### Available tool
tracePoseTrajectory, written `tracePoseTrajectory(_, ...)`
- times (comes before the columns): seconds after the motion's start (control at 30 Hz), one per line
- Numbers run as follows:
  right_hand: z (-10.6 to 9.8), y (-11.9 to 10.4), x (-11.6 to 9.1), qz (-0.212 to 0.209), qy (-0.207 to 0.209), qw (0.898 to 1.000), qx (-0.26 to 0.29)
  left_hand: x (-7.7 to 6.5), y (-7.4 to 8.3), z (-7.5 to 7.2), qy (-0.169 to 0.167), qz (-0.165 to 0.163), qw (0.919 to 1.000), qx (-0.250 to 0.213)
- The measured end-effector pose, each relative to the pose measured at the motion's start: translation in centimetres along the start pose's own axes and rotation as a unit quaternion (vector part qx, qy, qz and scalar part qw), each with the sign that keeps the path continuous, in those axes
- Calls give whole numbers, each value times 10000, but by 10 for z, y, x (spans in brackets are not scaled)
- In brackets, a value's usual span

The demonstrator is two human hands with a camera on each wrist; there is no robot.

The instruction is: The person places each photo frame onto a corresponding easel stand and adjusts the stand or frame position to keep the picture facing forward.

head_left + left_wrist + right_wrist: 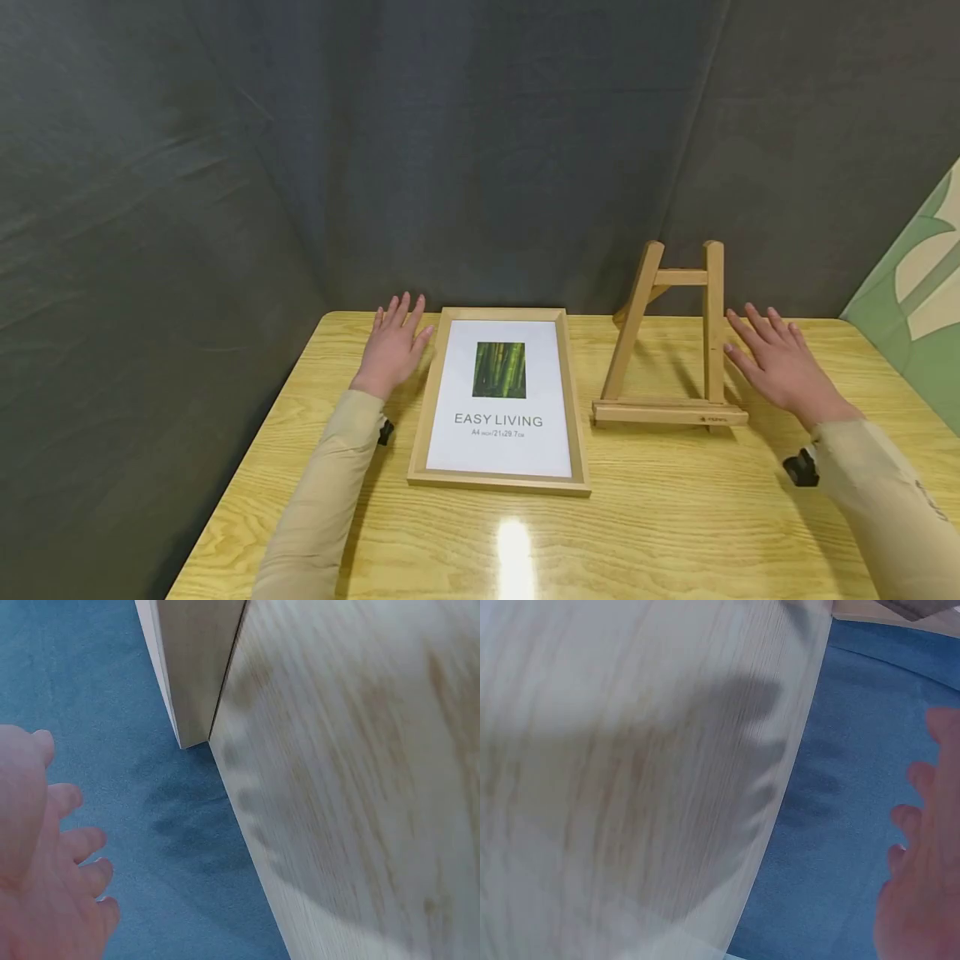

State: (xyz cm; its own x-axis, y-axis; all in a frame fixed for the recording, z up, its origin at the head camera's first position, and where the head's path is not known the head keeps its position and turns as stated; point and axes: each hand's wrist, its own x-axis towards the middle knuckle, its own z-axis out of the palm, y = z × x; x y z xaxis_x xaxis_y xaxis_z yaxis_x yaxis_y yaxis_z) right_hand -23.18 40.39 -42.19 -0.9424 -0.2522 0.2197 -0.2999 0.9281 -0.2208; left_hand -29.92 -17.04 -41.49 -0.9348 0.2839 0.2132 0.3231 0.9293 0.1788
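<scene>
A light wooden picture frame (580,442) lies flat on the table, with a white sheet inside that bears a small bamboo picture and the words EASY LIVING. To its right stands a small wooden easel (667,412). My left hand (392,350), fingers straight and spread, is just left of the frame's upper corner and holds nothing. Beyond the easel's right leg is my right hand (783,367), also spread and holding nothing. In the left wrist view the frame's corner (187,712) shows near my left hand (52,862). My right hand (922,847) appears in the right wrist view.
The wood-grain table (660,517) ends at a dark cloth curtain (480,150) behind and on the left. A green and beige patterned panel (918,308) stands at the right edge. A small black device (801,468) sits at my right wrist.
</scene>
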Motion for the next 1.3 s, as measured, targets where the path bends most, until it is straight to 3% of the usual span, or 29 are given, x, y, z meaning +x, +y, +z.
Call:
tracePoseTrajectory(0.3,-2,-2,-2,-22,128,9999,91,-1,-1,-4,-15,6,9999,-158)
tracePoseTrajectory(0.57,-6,-2,-5,-95,484,9980,386,-7,1,-13,3,39,9966,-825)
tracePoseTrajectory(0.73,-11,-6,-6,54,384,9974,600,-9,0,-16,-121,20,9916,-1289)
tracePoseTrajectory(1.03,-19,-15,-10,359,243,9905,1303,-12,-3,-16,-276,-98,9703,-2401)
tracePoseTrajectory(1.17,-24,-19,-13,638,196,9816,1787,-15,-3,-18,-260,-141,9555,-2934)
tracePoseTrajectory(1.3,-30,-24,-14,855,104,9741,2089,-19,-1,-21,-316,-289,9351,-3517)
